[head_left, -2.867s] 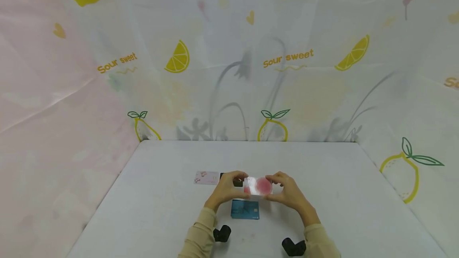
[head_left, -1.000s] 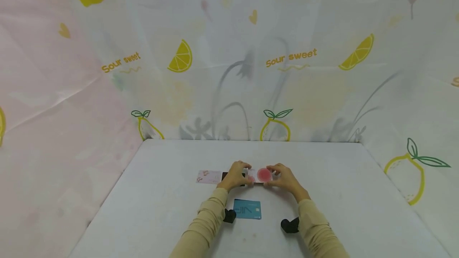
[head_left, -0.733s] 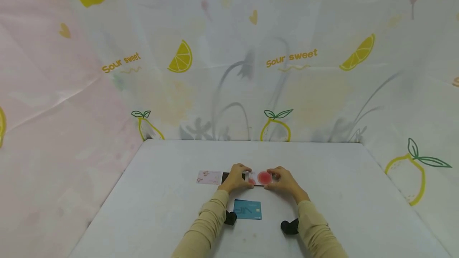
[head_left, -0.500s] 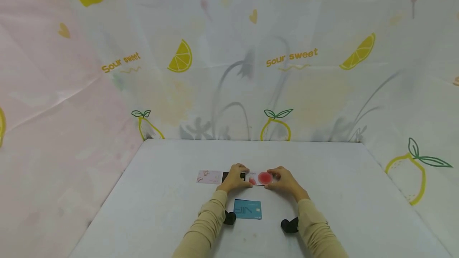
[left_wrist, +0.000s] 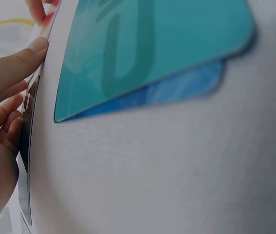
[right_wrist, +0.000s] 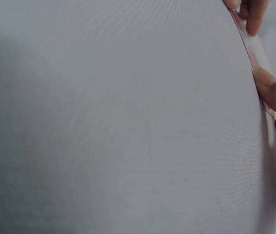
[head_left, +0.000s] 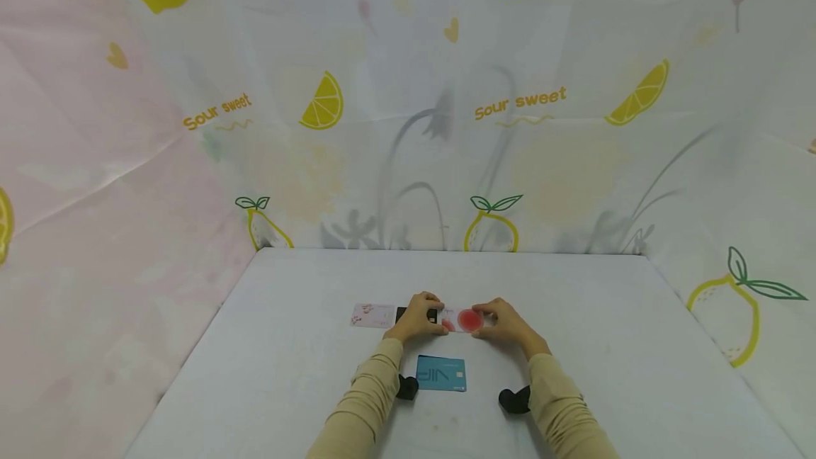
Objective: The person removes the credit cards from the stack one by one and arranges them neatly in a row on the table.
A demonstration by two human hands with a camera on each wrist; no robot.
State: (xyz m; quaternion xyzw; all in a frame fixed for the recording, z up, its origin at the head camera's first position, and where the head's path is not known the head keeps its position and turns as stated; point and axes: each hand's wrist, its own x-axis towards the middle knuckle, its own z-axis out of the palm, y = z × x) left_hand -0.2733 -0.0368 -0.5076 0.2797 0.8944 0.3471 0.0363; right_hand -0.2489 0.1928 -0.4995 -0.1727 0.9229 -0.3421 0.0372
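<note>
In the head view, a white card with a red circle point(head_left: 469, 321) lies flat on the table at the right end of a row. My left hand point(head_left: 416, 319) holds its left part, with thumb and fingers at the near and far edges. The right hand point(head_left: 508, 324) grips its right end in the same manner. Partly behind the left hand is a black card point(head_left: 400, 313), and left of that a pale pink flowered card point(head_left: 372, 315). The left thumb point(left_wrist: 23, 61) touches the card's edge in the left wrist view; the right thumb point(right_wrist: 269, 87) does so in the right wrist view.
Nearer the body, a teal card marked VIP point(head_left: 440, 372) lies over a blue card point(left_wrist: 176, 92) that peeks out beneath it. Black wrist-worn devices point(head_left: 515, 401) sit at both forearms. A patterned cloth wall point(head_left: 408, 161) rises behind the white table point(head_left: 306, 388).
Both hands carried the red-circle card away from above the teal card to the row's right end. It then came down onto the table; in the last half second it has hardly moved.
</note>
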